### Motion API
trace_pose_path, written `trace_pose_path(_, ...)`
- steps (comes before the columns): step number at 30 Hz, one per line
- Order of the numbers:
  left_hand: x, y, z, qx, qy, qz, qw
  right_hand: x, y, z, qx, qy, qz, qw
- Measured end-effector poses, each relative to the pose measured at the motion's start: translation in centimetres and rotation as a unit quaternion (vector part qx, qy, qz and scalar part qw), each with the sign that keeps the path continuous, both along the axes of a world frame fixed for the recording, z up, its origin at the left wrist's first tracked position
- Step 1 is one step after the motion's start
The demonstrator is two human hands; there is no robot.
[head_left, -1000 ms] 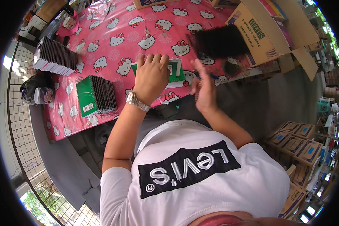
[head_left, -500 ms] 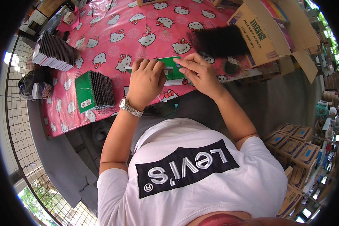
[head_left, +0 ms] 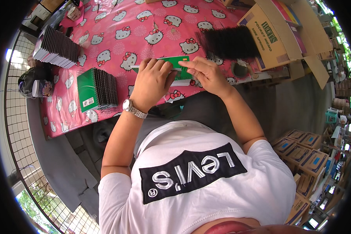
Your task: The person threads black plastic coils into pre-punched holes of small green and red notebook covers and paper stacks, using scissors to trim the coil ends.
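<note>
Grn notebook (head_left: 173, 60) ran lengthwise L–R btwn hands, L hand (head_left: 151, 80) curled over its left part, R hand (head_left: 210, 76) half-closed at its right; couldn't tell either's grip.

My left hand (head_left: 150, 84) lies over the left part of a green pad (head_left: 179, 60), and my right hand (head_left: 211, 76) bends its fingers over the right part. Left on the pink cloth (head_left: 117, 74) sit two stacks (head_left: 86, 91) of notebooks; right, black coils (head_left: 232, 43) lie by an open carton (head_left: 267, 37).

Two spiral-bound notebook stacks (head_left: 97, 90) (head_left: 56, 47), one wristwatch (head_left: 127, 105), one open carton (head_left: 266, 36).
</note>
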State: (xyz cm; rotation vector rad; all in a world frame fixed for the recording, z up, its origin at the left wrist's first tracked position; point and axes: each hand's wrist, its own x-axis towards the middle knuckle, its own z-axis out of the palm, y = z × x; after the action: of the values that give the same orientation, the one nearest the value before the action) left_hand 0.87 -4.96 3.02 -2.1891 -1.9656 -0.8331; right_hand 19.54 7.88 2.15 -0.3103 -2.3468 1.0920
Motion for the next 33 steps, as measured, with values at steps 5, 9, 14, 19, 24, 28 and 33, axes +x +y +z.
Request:
trace_pose_path(5, -0.2, 0.3, 0.1, -0.008, 0.004, 0.0, 1.0, -0.2, -0.2, -0.5, 0.125, 0.084, -0.024, 0.988)
trace_pose_path(9, 0.8, 0.5, 0.3, 0.018, 0.001, 0.003, 1.0, 0.2, -0.1, 0.9, -0.22, -0.135, -0.005, 0.966)
trace_pose_path(14, 1.5, 0.2, 0.0, 0.008, 0.002, -0.005, 1.0, 0.3, -1.6, 1.6, -0.085, -0.033, -0.07, 0.993)
trace_pose_path(19, 1.3, -0.1, 0.0, -0.005, -0.015, -0.019, 1.0, 0.0, -2.7, 3.9, -0.037, -0.134, -0.1, 0.985)
trace_pose_path(24, 1.0, -0.2, -0.5, 0.018, -0.021, -0.024, 0.999, -0.2, -2.5, 2.4, 0.046, -0.102, -0.081, 0.99)
trace_pose_path(28, 0.9, -0.1, -0.5, 0.006, -0.029, -0.025, 0.999, -0.1, -2.8, 3.8, -0.18, -0.182, -0.081, 0.963)
trace_pose_path(33, 0.5, -0.2, -0.4, -0.007, -0.036, -0.046, 0.998, 1.0, -0.6, 1.3, -0.378, 0.015, -0.09, 0.921)
